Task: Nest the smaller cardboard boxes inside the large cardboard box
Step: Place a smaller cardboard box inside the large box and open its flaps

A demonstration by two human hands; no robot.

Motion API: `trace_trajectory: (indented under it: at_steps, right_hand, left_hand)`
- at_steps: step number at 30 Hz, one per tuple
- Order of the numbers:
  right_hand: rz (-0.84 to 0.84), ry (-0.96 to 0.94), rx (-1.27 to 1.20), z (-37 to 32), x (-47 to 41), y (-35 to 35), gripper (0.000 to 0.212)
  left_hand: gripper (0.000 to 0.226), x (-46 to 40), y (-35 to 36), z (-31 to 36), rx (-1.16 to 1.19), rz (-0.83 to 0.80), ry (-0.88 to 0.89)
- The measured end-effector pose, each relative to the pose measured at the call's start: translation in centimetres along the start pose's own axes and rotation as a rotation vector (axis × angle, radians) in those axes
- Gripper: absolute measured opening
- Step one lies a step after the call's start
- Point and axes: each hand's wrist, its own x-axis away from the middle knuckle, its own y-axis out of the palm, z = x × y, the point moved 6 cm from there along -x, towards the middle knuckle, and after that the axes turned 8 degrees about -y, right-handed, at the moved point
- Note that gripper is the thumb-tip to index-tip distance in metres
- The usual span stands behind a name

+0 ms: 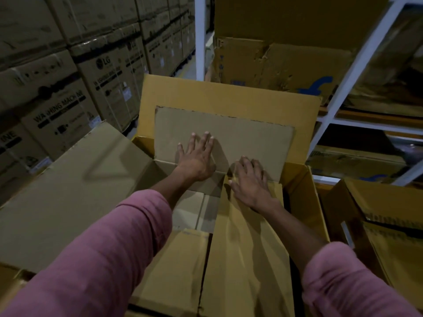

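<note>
Small box seated open inside the big box, between its yellow walls. Left hand, fingers straight and spread, presses the small box's far flap flat against the big box's rear flap, seemingly to clear the opening. Right hand lies flat on the right flap. Neither grip encloses anything. Shelving behind.
</note>
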Motion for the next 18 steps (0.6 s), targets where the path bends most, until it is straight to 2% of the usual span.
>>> trace_trajectory:
  at_steps: [4, 8, 11, 15, 18]
  right_hand:
    - [-0.016, -0.117, 0.064, -1.7, 1.4, 0.6, 0.053]
    - [-0.185, -0.431, 0.253, -6.7, 2.9, 2.7, 0.047]
    - [-0.316, -0.566, 0.379, -10.3, 4.7, 2.9, 0.040]
    - [-0.399, -0.486, 0.467, -11.7, 5.7, 0.9, 0.030]
    - [-0.320, -0.395, 0.510, -12.4, 5.6, -2.4, 0.029]
  left_hand:
    - [0.088, 1.7, 0.4, 0.2, 0.018, 0.068, 0.035]
    - [0.073, 3.7, 1.2, 0.3, 0.036, 0.133, 0.035]
    - [0.057, 5.4, 1.5, -0.1, 0.032, 0.150, 0.001]
    - [0.041, 7.6, 2.6, -1.0, 0.016, 0.033, -0.064]
    - [0.036, 9.7, 3.6, -0.4, -0.021, -0.071, -0.056]
